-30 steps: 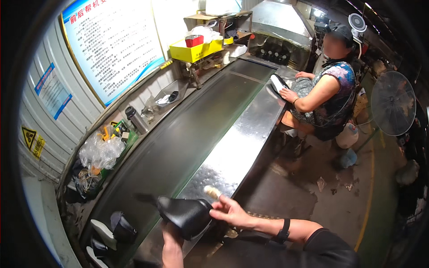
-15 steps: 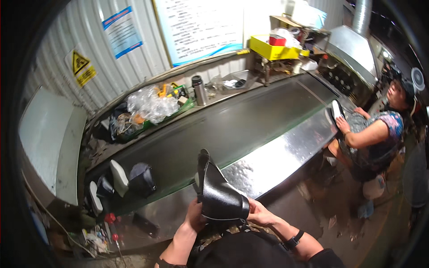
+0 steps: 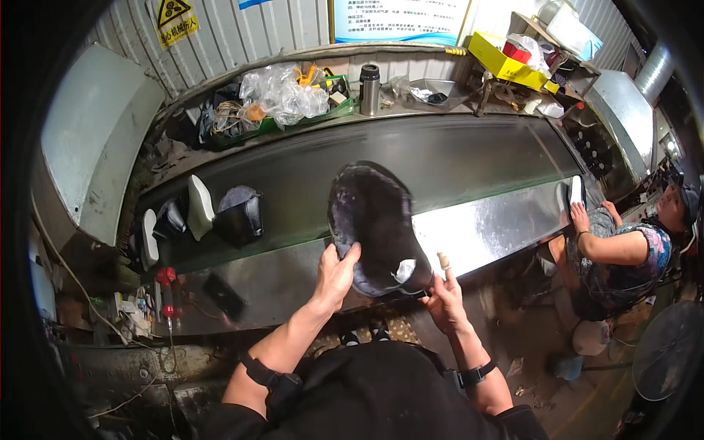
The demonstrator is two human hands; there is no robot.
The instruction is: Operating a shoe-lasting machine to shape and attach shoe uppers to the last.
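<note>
In front of me, over the near edge of the belt, a black boot (image 3: 372,220) is held with its wide shaft opening turned up toward me. Dark fuzzy lining shows inside, and a small white patch (image 3: 404,270) lies near the lower right rim. My left hand (image 3: 336,280) grips the left rim, its thumb inside the opening. At the lower right rim, my right hand (image 3: 446,304) pinches the edge; one finger stands up with a tan cover on its tip. The boot's foot and sole are hidden. Boots with white soles (image 3: 198,207) lie on the belt at left.
A dark conveyor belt (image 3: 455,150) runs across, with a shiny metal ledge (image 3: 484,220) along its near side. Behind stand a steel flask (image 3: 369,92) and a green tray of plastic bags (image 3: 286,95). A red-ended tool (image 3: 168,293) hangs at left. A co-worker (image 3: 616,246) at far right touches a white-soled shoe.
The boot has turned from showing its glossy outer side to showing its opening and lining. Both hands have shifted their hold along the rim. My view has swung, so the surroundings sit differently.
</note>
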